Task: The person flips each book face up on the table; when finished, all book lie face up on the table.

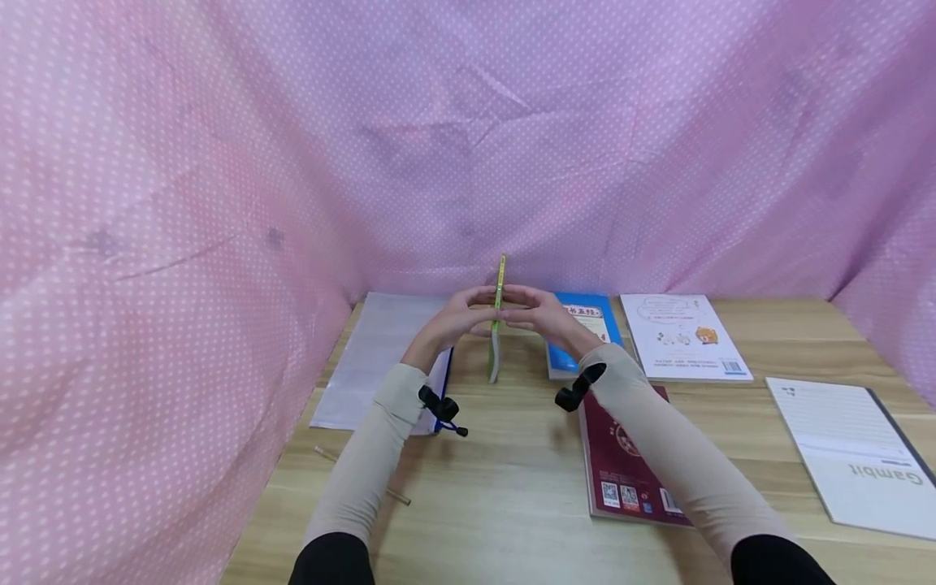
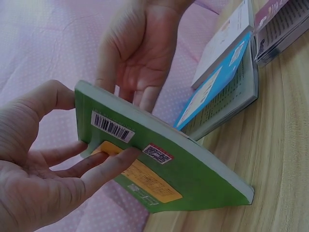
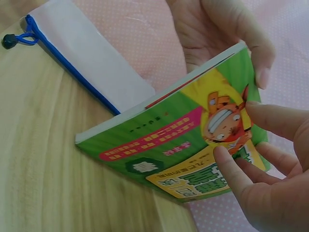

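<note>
My left hand [image 1: 457, 318] and right hand [image 1: 544, 315] hold a thin green book [image 1: 495, 345] between them, fingertips against opposite covers. The book stands on edge; whether its lower end touches the table cannot be told. In the left wrist view, the left fingers [image 2: 113, 166] lie on the back cover, near a barcode and an orange panel. One left digit bends at the book's end corner. From the right wrist, the front cover shows a cartoon figure, with the right fingers [image 3: 229, 166] spread over it.
Left on the wooden table [image 1: 504, 504] lie a whitish pouch [image 1: 358, 366] with blue trim and a thin stick [image 1: 398, 496]. Rightward are a blue book [image 1: 563, 361], a white book [image 1: 683, 337], a maroon book [image 1: 614, 471] and a notepad [image 1: 863, 455]. Pink dotted cloth [image 1: 468, 162] hangs behind.
</note>
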{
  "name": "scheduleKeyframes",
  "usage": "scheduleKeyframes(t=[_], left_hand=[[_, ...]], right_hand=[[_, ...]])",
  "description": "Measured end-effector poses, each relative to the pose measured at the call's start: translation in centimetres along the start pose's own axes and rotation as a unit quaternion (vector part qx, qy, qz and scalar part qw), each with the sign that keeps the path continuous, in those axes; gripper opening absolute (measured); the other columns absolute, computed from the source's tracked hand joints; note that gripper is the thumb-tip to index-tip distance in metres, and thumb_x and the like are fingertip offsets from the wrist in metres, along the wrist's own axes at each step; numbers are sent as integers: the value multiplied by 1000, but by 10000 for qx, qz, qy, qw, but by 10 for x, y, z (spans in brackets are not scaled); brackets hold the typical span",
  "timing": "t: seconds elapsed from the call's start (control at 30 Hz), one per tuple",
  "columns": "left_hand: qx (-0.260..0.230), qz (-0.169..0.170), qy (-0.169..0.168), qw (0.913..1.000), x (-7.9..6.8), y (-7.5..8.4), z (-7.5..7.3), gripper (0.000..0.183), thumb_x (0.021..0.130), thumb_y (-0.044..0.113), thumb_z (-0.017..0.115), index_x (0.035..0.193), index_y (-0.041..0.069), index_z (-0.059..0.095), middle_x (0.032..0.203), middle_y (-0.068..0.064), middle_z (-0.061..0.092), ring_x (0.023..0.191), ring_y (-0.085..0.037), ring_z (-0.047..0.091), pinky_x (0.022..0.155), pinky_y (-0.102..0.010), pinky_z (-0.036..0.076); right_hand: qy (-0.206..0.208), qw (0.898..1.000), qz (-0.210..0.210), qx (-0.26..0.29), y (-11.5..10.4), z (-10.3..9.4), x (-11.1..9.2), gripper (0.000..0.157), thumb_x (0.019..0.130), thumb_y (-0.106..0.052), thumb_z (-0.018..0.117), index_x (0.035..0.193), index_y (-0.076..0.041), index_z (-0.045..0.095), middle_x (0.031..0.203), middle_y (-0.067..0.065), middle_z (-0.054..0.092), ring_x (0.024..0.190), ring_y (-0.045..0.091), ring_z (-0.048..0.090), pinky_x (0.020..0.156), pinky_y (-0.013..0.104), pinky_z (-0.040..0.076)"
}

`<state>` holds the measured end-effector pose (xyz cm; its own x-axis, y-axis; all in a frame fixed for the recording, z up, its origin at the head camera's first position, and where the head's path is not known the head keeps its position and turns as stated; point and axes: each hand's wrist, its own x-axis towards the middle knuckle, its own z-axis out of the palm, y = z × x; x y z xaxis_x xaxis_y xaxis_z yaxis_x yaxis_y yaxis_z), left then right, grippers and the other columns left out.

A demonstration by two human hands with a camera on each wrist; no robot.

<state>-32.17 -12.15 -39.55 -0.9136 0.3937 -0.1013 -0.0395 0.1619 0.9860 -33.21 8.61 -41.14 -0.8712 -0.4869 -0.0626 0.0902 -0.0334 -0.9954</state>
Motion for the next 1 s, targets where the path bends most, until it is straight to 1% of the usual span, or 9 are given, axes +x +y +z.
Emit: scheduleKeyframes(t=[0.2,0.3,0.47,0.57,0.73,0.8,1.0], left_hand=[[-32,111,227,9997,-1,1,-1,61,95,8,65,152,6,44,146,-15,54,130,-34,56,95,-44,60],[-134,105,299,9994,-2,-1,-1,59,95,7,64,151,6,46,146,-14,55,131,-33,56,97,-47,59],[-378,124,365,9985,-3,-5,-2,54,98,5,60,150,6,47,147,-16,54,133,-34,55,103,-53,54],[-451,134,394,9981,-4,-7,-3,53,98,5,60,150,5,47,148,-17,53,133,-36,55,104,-53,54],[-367,144,379,9985,-4,-8,-7,54,99,8,60,151,5,46,149,-16,52,134,-35,55,103,-49,55],[-392,151,352,9985,-5,-9,-9,54,99,9,60,151,5,46,149,-16,52,134,-35,55,105,-50,54],[-603,66,304,9977,-7,-11,-16,58,97,8,60,153,6,43,151,-17,50,134,-36,53,111,-55,48]], right_hand=[[36,9998,109,-143,2,4,2,63,98,-9,68,155,-15,43,158,11,45,141,32,49,117,46,44],[58,9996,220,-177,5,5,2,61,98,-11,68,154,-15,44,156,9,47,141,31,49,118,47,42],[66,9992,309,-230,13,4,2,61,99,-8,66,155,-10,42,158,13,44,143,34,47,121,52,38],[101,9987,396,-320,18,4,3,61,99,-7,66,155,-10,41,159,15,43,143,35,47,120,50,39],[125,9982,512,-292,26,3,6,62,99,-3,65,155,-11,42,159,18,42,142,36,48,118,48,43],[134,9982,517,-255,30,3,7,62,98,-2,65,155,-10,42,158,19,42,141,37,48,117,48,43],[165,9978,500,-405,33,7,10,64,96,0,66,155,-6,41,158,22,41,141,39,47,114,46,47]])
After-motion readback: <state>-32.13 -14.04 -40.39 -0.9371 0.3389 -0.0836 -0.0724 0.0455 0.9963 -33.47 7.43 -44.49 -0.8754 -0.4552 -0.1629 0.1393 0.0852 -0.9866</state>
